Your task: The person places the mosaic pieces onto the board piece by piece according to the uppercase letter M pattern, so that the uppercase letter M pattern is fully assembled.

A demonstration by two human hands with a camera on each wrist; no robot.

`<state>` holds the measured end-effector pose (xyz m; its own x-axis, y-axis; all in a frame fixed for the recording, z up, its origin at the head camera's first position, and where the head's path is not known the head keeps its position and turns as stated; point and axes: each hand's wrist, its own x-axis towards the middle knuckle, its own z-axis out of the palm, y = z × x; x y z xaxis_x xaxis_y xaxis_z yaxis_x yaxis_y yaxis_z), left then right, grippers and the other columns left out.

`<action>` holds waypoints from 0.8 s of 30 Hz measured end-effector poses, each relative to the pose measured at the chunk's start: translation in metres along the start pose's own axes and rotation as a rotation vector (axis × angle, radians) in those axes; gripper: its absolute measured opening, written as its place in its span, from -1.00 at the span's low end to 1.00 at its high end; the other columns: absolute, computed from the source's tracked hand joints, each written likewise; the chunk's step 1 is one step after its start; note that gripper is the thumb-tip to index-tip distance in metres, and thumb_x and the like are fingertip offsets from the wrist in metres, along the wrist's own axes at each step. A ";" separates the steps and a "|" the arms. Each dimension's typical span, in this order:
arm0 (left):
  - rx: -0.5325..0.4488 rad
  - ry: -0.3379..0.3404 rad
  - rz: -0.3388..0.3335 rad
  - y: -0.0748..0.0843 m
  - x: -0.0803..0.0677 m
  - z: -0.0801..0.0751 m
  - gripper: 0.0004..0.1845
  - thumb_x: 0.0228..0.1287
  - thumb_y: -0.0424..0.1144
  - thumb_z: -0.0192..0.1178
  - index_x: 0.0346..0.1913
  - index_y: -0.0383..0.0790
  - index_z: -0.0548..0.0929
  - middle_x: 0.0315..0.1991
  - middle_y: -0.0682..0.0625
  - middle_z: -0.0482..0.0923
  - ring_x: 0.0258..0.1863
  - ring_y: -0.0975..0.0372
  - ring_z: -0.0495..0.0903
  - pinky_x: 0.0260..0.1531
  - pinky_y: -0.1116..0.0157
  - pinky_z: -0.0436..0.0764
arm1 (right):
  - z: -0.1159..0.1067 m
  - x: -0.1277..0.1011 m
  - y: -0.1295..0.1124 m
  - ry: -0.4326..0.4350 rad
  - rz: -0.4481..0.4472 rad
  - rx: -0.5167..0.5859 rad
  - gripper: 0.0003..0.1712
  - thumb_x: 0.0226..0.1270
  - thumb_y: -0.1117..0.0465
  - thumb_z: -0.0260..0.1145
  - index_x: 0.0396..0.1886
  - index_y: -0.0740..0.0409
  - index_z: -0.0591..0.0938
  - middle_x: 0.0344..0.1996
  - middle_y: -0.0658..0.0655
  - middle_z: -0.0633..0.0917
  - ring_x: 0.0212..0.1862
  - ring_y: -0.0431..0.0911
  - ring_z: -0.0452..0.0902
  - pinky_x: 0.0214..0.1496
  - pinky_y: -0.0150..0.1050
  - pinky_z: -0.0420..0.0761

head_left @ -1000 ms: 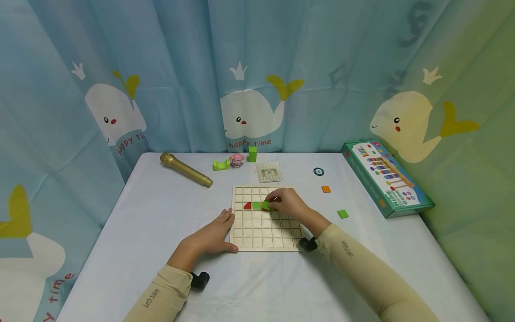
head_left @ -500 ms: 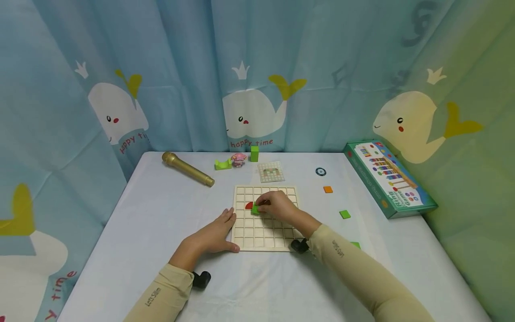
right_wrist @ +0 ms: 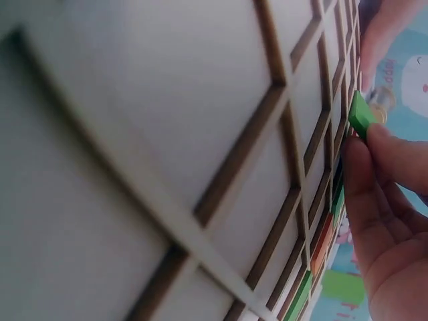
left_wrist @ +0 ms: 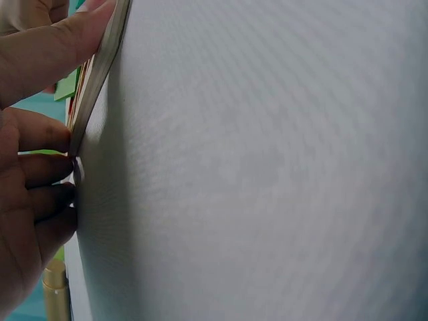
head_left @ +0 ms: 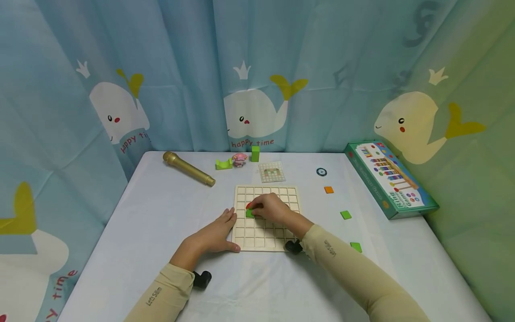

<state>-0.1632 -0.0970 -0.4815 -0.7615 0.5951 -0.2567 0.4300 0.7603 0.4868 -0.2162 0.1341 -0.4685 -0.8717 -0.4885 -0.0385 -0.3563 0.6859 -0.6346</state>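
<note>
A pale wooden grid board [head_left: 257,243] lies on the white table. My left hand [head_left: 213,231] rests at its left side, fingers stretched along the edge and thumb at the near corner. In the left wrist view the thumb [left_wrist: 57,50] lies over the board's rim. My right hand [head_left: 273,209] pinches a green square tile [head_left: 249,213] between thumb and fingertips, just below a red piece [head_left: 248,205] that it partly covers. The right wrist view shows that tile [right_wrist: 361,115] tilted over the grid. Nearer along the row sit an orange tile [right_wrist: 322,246] and a green tile [right_wrist: 300,295].
Behind the board lies a printed grid card [head_left: 272,172]. A gold microphone [head_left: 189,168], a pink figurine [head_left: 239,159] and green blocks [head_left: 255,154] stand farther back. To the right are an orange tile [head_left: 329,190], loose green tiles [head_left: 346,215], a round disc [head_left: 321,171] and a green box [head_left: 390,179].
My right hand has moved left across the board, carrying the green tile from the row to just below the red piece. My left hand stays at the board's edge.
</note>
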 end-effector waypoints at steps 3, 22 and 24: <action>-0.001 0.002 -0.001 0.000 0.000 0.000 0.15 0.12 0.17 0.44 0.56 -0.43 0.09 0.61 -0.22 -0.13 0.59 -0.04 -0.16 0.47 0.05 0.11 | 0.001 0.001 -0.002 -0.003 0.005 -0.034 -0.86 0.32 0.30 0.43 -0.16 0.11 0.81 -0.13 0.02 0.78 0.01 -0.08 0.67 0.05 -0.17 0.63; -0.003 -0.004 0.005 0.002 -0.001 -0.001 0.14 0.13 0.15 0.44 0.55 -0.44 0.09 0.60 -0.24 -0.13 0.58 -0.05 -0.16 0.48 0.05 0.09 | 0.000 0.000 -0.004 0.003 0.000 -0.097 -0.87 0.34 0.33 0.40 -0.17 0.14 0.82 -0.16 0.05 0.77 -0.03 -0.07 0.67 0.02 -0.19 0.64; 0.001 -0.005 0.003 0.002 -0.001 -0.001 0.15 0.13 0.16 0.44 0.56 -0.43 0.08 0.61 -0.23 -0.14 0.58 -0.04 -0.16 0.48 0.06 0.08 | -0.006 -0.002 -0.002 0.022 -0.002 -0.084 -0.86 0.35 0.34 0.39 -0.16 0.16 0.81 -0.16 0.06 0.77 -0.06 -0.07 0.67 -0.02 -0.20 0.65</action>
<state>-0.1619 -0.0965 -0.4799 -0.7580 0.5984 -0.2593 0.4324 0.7588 0.4870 -0.2153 0.1372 -0.4629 -0.8779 -0.4784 -0.0199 -0.3838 0.7281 -0.5679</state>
